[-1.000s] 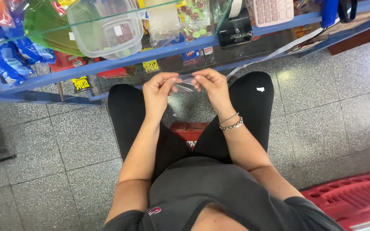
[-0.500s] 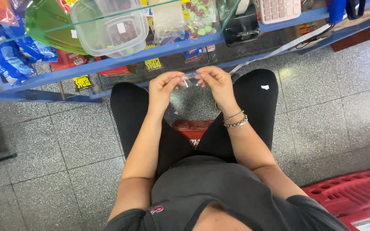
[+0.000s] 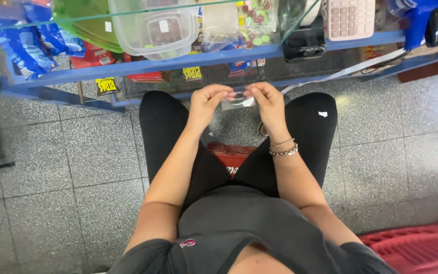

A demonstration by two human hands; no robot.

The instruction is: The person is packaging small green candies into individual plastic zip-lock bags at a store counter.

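Seated before the glass worktop [image 3: 330, 40], the person pinches a small clear plastic bag [image 3: 238, 100] between the left hand [image 3: 206, 101] and right hand [image 3: 265, 99], stretched above the knees for a firm two-sided grip.

My 1 head camera looks steeply down, close over my lap, grey speckled tile floor [image 3: 77, 152] at 9 o'clock.
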